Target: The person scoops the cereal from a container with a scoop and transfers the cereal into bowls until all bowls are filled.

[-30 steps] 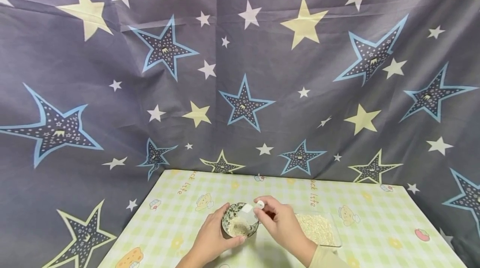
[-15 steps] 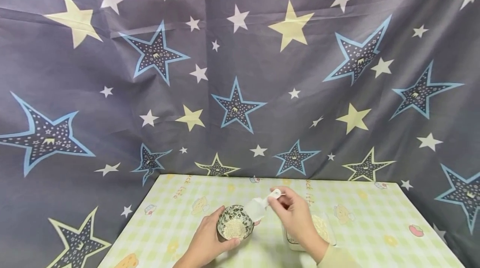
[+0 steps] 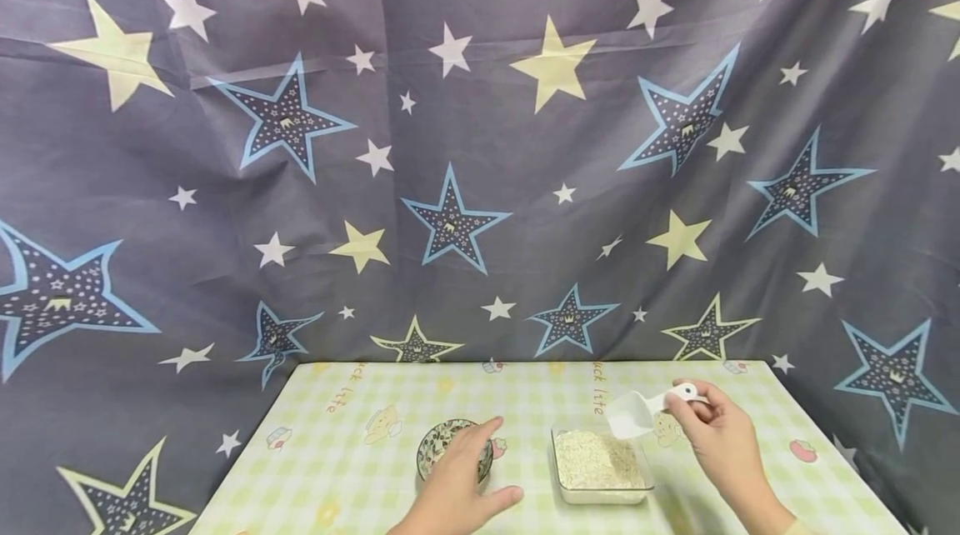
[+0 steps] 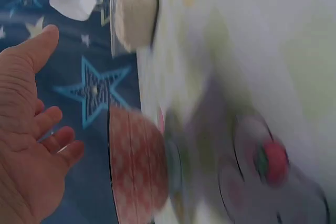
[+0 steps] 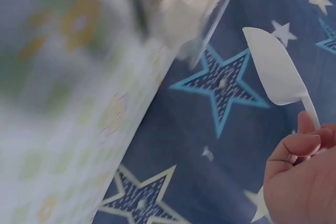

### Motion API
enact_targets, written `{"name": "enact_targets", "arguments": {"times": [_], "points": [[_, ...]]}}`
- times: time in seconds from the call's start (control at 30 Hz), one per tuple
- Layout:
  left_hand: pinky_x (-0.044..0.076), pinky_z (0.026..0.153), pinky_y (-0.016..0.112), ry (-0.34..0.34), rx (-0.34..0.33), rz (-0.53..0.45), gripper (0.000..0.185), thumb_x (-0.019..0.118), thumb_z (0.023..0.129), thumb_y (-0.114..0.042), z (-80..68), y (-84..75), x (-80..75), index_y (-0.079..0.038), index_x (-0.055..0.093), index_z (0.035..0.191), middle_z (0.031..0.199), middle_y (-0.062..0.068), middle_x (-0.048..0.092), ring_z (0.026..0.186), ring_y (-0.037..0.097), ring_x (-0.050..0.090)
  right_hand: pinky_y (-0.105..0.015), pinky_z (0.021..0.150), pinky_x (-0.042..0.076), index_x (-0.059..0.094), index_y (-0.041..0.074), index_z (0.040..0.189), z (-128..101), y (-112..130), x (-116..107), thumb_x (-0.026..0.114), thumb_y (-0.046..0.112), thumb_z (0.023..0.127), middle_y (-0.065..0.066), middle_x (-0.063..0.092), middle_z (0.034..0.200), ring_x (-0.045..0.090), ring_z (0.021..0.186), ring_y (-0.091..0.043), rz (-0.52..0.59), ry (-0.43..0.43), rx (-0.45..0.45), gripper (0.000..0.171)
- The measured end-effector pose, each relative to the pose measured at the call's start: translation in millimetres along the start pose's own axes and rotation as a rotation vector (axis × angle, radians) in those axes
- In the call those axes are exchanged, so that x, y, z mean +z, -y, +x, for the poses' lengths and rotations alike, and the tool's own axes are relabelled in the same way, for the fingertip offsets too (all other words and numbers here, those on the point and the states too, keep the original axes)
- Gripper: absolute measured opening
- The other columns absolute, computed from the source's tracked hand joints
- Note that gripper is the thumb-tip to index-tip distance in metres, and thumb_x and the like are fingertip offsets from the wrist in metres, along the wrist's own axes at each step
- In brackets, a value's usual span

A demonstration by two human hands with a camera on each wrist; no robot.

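A white scoop is pinched by its handle between the thumb and fingers of my right hand. It is held tilted in the air at the back right of a clear rectangular container, which holds pale oat-like flakes. My left hand is over the near right side of a small patterned bowl, fingers extended and thumb spread. In the left wrist view this hand is apart from the bowl, whose outside is reddish. The hand hides most of the bowl's inside in the head view.
A green-and-white checked cloth with cartoon prints covers the table. Behind it hangs a dark curtain with stars. The container stands to the right of the bowl, with a strip of cloth between them.
My right hand has carried the scoop from over the bowl to the right, past the container. My left hand has let go of the bowl's side. The head view has shifted.
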State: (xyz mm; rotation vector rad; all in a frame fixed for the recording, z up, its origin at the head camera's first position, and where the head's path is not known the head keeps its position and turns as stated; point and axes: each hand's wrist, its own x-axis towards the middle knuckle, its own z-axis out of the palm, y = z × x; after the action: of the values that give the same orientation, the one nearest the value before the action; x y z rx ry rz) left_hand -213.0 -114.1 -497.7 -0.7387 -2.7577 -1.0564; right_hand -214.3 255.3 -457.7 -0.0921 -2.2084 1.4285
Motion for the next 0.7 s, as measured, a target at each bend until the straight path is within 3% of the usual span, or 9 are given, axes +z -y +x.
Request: {"name": "enact_targets", "arguments": {"times": [0.13, 0.3, 0.47, 0.7], "points": [[0.055, 0.111, 0.055, 0.049, 0.021, -0.012, 0.093, 0.082, 0.089, -0.058, 9.5, -14.1, 15.8, -0.021, 0.042, 0.164, 0.156, 0.007, 0.058, 0.137, 0.03, 0.061, -0.029, 0.043, 0.033, 0.072, 0.002, 0.124, -3, -10, -15, 0.076, 0.02, 0.101, 0.024, 0.072, 0.07, 0.042, 0.052, 0.001, -0.077, -0.01, 0.0, 0.03], [0.049, 0.118, 0.059, 0.109, 0.033, -0.013, 0.096, 0.083, 0.088, -0.055, 19.6, -20.8, 36.3, -0.019, 0.039, 0.166, 0.164, 0.007, 0.052, 0.148, 0.035, 0.053, -0.027, 0.04, 0.03, 0.072, 0.004, 0.124, -6, -16, -18, 0.076, 0.02, 0.102, 0.017, 0.065, 0.063, 0.032, 0.048, 0.001, -0.121, 0.006, -0.03, 0.028], [0.047, 0.119, 0.061, 0.144, -0.012, -0.016, 0.1, 0.083, 0.088, -0.057, 27.6, -20.0, 51.4, -0.014, 0.037, 0.166, 0.166, 0.008, 0.05, 0.148, 0.037, 0.053, -0.026, 0.038, 0.029, 0.073, 0.005, 0.119, -8, -17, -9, 0.076, 0.016, 0.101, 0.013, 0.06, 0.059, 0.027, 0.047, 0.002, -0.124, 0.021, -0.077, 0.022], [0.049, 0.118, 0.059, 0.153, -0.077, -0.027, 0.102, 0.083, 0.086, -0.058, 35.0, -18.4, 65.2, -0.013, 0.038, 0.165, 0.166, 0.008, 0.05, 0.147, 0.037, 0.055, -0.023, 0.044, 0.034, 0.074, 0.008, 0.114, -12, -18, 6, 0.078, 0.01, 0.097, 0.015, 0.063, 0.061, 0.038, 0.05, 0.001, -0.18, -0.001, -0.181, 0.017]]}}
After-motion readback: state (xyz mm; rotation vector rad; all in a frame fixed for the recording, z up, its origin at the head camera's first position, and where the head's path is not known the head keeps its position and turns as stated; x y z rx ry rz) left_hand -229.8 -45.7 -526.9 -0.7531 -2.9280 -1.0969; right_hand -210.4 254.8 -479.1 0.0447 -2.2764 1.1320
